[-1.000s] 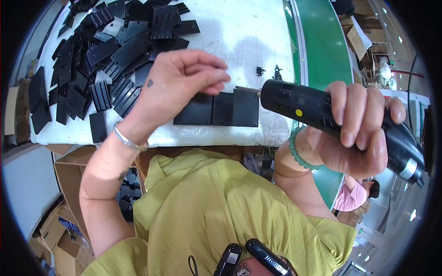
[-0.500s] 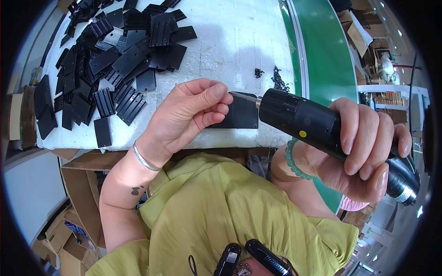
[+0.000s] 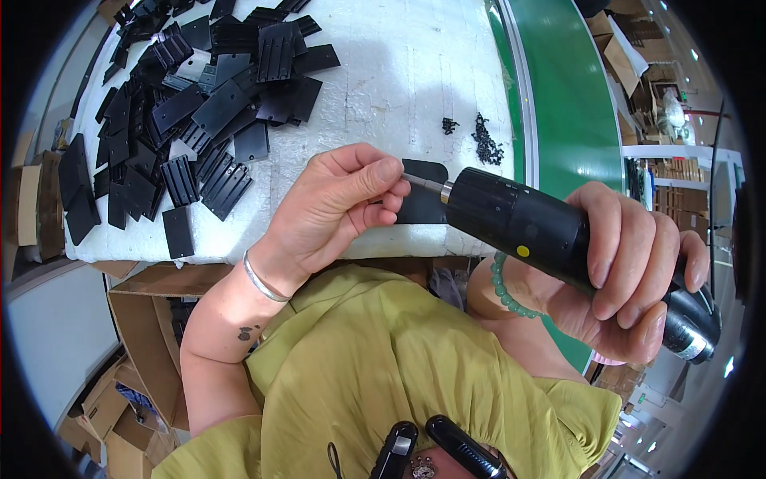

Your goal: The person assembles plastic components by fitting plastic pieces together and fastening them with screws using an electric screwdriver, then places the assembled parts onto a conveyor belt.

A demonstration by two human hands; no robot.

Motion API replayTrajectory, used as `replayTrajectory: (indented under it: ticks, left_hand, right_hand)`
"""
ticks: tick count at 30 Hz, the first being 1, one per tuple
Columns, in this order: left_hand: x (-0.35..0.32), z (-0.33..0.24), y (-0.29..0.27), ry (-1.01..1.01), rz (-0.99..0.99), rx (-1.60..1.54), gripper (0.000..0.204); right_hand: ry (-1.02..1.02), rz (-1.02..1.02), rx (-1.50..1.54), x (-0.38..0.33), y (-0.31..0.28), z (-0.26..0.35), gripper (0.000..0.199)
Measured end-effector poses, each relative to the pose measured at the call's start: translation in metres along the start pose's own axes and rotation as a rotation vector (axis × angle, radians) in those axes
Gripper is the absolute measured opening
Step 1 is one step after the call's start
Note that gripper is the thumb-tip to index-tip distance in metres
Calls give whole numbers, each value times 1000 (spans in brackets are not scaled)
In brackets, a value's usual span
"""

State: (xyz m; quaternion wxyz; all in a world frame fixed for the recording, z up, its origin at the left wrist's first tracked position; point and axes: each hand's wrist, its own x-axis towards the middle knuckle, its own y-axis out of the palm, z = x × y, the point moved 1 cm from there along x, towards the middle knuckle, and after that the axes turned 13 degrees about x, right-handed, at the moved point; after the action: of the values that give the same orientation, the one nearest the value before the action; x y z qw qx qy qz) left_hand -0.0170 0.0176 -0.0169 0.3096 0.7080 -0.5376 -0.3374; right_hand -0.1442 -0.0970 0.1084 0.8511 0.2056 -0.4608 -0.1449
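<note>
My right hand (image 3: 630, 271) is wrapped round a black electric screwdriver (image 3: 523, 227), held tilted with its bit (image 3: 423, 182) toward the left. My left hand (image 3: 339, 199) is closed in a pinch at the tip of that bit; whatever sits between thumb and fingers is hidden or too small to make out. Behind the left fingers and the bit, a flat black plate (image 3: 423, 206) with rounded corners lies on the white foam surface (image 3: 359, 104), near its front edge.
A large heap of black metal plates (image 3: 215, 108) covers the far left of the foam. Small black screws (image 3: 487, 142) lie in two little piles at the right. Beyond them runs a green surface (image 3: 562, 96) with a pale rail. Under the left side stands an opened cardboard box (image 3: 148, 319).
Both hands have shifted slightly; the left forearm has moved a little to the right. The screwdriver's front end has dropped slightly toward me. The left pinch stays at the bit's tip.
</note>
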Motion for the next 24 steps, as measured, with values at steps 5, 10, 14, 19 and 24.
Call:
replayTrajectory:
  ticks: [5,10,14,19,24]
  left_hand:
    - [-2,9,5,3,72,-93,16]
    - [-12,-3,22,-149,60,279,48]
    - [-20,-24,-13,371,-482,1134,41]
    - [5,-27,-11,704,-327,1889,36]
    - [12,-11,-19,447,-245,1956,37]
  right_hand:
    - [-82,21,-2,-5,2,-1,28]
    - [109,73,-176,-1,-2,-1,27]
    - [299,177,-181,-2,-16,-1,34]
    - [361,25,-247,-28,-2,-14,36]
    - [454,58,-263,-31,-6,-18,37]
